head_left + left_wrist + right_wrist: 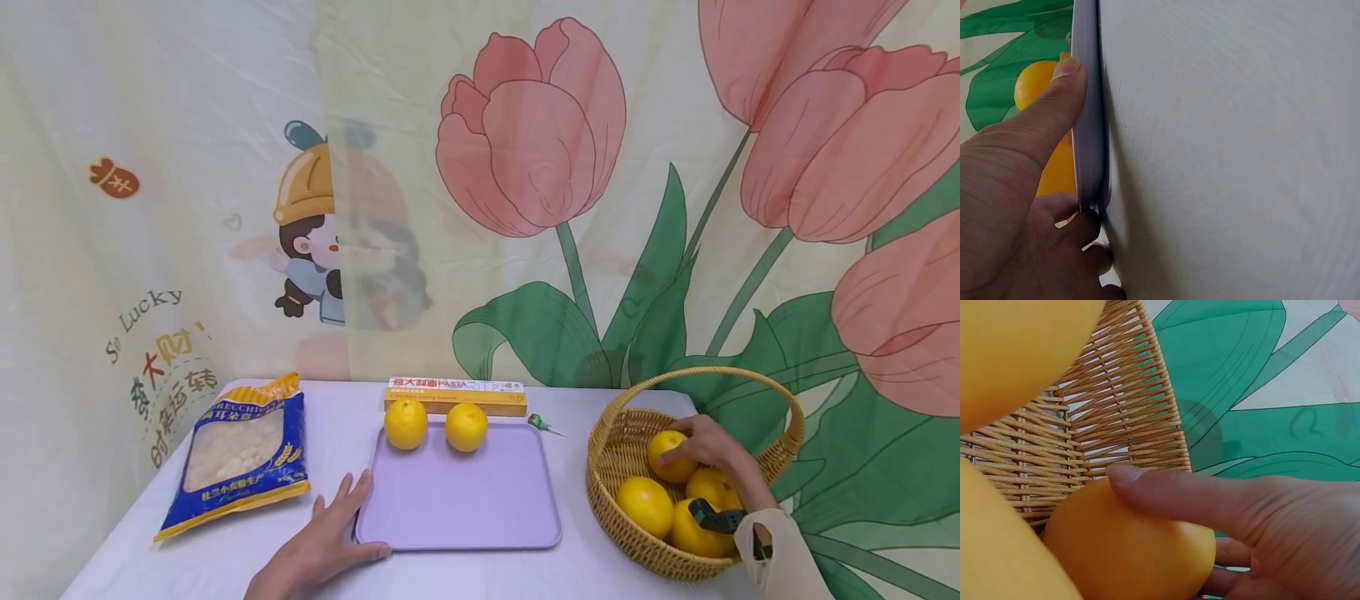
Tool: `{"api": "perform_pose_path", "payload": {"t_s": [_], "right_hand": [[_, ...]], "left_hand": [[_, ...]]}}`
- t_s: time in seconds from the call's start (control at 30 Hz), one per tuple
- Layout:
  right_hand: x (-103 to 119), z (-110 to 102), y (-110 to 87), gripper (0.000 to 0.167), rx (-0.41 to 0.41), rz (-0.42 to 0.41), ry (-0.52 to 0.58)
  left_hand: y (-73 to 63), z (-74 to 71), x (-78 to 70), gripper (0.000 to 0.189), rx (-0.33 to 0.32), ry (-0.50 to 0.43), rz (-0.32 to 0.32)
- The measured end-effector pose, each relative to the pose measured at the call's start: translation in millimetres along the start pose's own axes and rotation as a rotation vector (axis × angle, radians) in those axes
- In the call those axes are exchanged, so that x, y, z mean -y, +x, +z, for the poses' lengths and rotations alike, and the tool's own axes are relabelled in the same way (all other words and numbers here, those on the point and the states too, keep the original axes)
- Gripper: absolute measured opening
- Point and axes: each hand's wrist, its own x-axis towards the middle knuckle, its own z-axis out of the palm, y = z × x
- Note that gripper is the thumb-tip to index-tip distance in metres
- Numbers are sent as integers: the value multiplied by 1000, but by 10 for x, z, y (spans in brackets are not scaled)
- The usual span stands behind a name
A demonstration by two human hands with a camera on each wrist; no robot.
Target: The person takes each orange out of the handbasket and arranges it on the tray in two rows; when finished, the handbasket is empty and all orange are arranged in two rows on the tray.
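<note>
- With the lilac tray [461,504] as the dial and 12 pointing away from the person, a narrow strip of white tablecloth [575,500] separates its 3 o'clock rim from the wicker basket [637,542].
- The pasta box [455,400] stands at 12, just beyond the far rim; a green-wrapped lollipop [535,422] lies at 1, and the pasta bag [236,450] at 9, apart from the tray.
- Two oranges [406,427] sit at 11 and 12; the tray's bare surface reaches from them to 6.
- The left hand [322,533] is at 8, fingers spread about the tray's corner, thumb against the near rim.
- The right hand [708,442] pinches the held orange [663,445] between thumb and fingers, at the basket's own 12.
- Three other oranges [645,507] fill the basket's 9, 3 and 5 o'clock sides; the held orange lies at the right hand's 8.
</note>
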Motion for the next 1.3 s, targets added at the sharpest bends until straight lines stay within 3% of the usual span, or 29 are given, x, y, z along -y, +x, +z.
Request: {"api": "perform_pose_path", "payload": {"t_s": [0.37,0.93,1.3], "right_hand": [[143,-49,-158,78,-63,3,8],[567,-161,-767,84,-146,-85,-84],[794,-202,-1178,71,-160,-192,-76]], "left_hand": [[3,-4,-10,126,13,-22,-12],[2,6,1,125,-11,13,26],[16,3,9,128,-4,7,27]]}}
